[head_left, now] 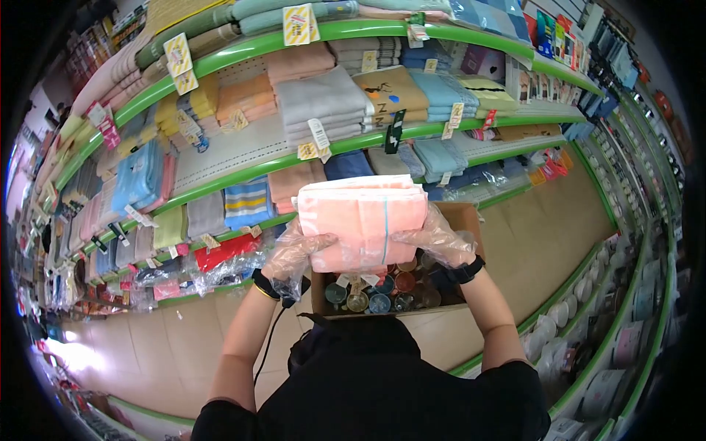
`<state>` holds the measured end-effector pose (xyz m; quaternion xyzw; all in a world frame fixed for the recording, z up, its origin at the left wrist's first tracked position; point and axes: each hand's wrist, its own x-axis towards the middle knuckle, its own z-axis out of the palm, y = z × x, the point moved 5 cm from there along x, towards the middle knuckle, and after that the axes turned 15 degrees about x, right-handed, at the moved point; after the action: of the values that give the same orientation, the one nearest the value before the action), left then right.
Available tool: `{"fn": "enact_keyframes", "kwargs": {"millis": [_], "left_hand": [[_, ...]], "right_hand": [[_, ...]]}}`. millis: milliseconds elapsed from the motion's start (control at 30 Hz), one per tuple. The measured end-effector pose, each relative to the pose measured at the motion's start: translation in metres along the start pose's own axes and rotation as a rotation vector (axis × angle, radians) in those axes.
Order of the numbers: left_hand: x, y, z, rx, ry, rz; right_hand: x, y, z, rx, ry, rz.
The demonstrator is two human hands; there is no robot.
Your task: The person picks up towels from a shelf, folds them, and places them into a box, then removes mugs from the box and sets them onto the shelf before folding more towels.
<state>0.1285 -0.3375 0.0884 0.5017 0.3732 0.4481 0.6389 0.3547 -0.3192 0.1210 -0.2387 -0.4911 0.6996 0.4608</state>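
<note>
A folded stack of pink towels (353, 228) with white patterning and a thin blue stripe is held up in front of me. My left hand (298, 250), in a clear plastic glove, grips its left side with the thumb over the front. On the right edge, my right hand (441, 239), gloved the same way, has its thumb on the front face. The fingers behind the stack are hidden. Below stands an open cardboard box (463, 220) with several glass jars or cups (379, 303) in it, partly covered by the towels.
Green-edged shelves (331, 151) of folded towels rise ahead, with grey towels (323, 103) and a blue bundle (138, 176) among them. Price tags hang from the edges. Shelves of dishes (562, 312) run along the right. Tiled floor (544, 220) lies between. A black cable (268, 342) hangs by my left forearm.
</note>
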Motion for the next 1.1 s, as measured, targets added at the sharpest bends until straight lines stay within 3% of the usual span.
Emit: {"fn": "enact_keyframes", "kwargs": {"millis": [100,267,333,400,500,567,667,733,800,833,867,933,967,1000,1067,1100], "left_hand": [[-0.005,0.005,-0.008,0.037,-0.015,0.008],[0.000,0.001,-0.034,0.195,0.163,0.081],[0.006,0.013,-0.040,0.209,0.175,0.124],[0.016,0.037,-0.041,0.220,0.184,0.171],[0.035,0.079,-0.052,0.561,0.338,0.132],[0.070,0.084,-0.075,0.490,0.342,0.153],[0.137,0.090,-0.115,0.415,0.336,0.132],[0.188,0.101,-0.140,0.413,0.320,0.056],[0.221,0.115,-0.152,0.409,0.303,-0.013],[0.228,0.118,-0.146,0.216,0.301,-0.017],[0.239,0.112,-0.159,0.220,0.296,-0.009],[0.270,0.099,-0.185,0.889,0.105,0.672],[0.276,0.091,-0.188,0.607,0.156,0.526],[0.272,0.090,-0.192,0.608,0.167,0.525],[0.208,0.115,-0.151,-0.021,0.143,0.064],[0.202,0.110,-0.169,0.007,0.167,0.078]], "right_hand": [[0.010,0.009,0.007,-0.014,-0.003,0.024],[0.034,0.008,0.015,-0.126,0.009,0.126],[0.050,-0.002,0.017,-0.167,0.020,0.055],[0.073,-0.006,0.012,-0.065,-0.010,0.054],[0.113,-0.019,0.010,0.118,0.041,0.156],[0.150,-0.016,-0.005,0.340,0.036,0.268],[0.197,-0.039,-0.010,0.307,-0.085,0.403],[0.225,-0.056,-0.013,0.270,-0.110,0.395],[0.253,-0.073,-0.028,0.099,0.029,0.343],[0.273,-0.070,-0.040,0.062,0.063,0.294],[0.277,-0.070,-0.041,0.061,0.063,0.284],[0.283,-0.073,-0.037,0.126,-0.034,0.149],[0.286,-0.068,-0.027,0.154,-0.025,0.174],[0.279,-0.069,-0.026,0.052,0.004,0.175],[0.284,-0.051,-0.015,0.131,-0.031,0.183],[0.286,-0.041,-0.007,0.137,-0.041,0.206]]}}
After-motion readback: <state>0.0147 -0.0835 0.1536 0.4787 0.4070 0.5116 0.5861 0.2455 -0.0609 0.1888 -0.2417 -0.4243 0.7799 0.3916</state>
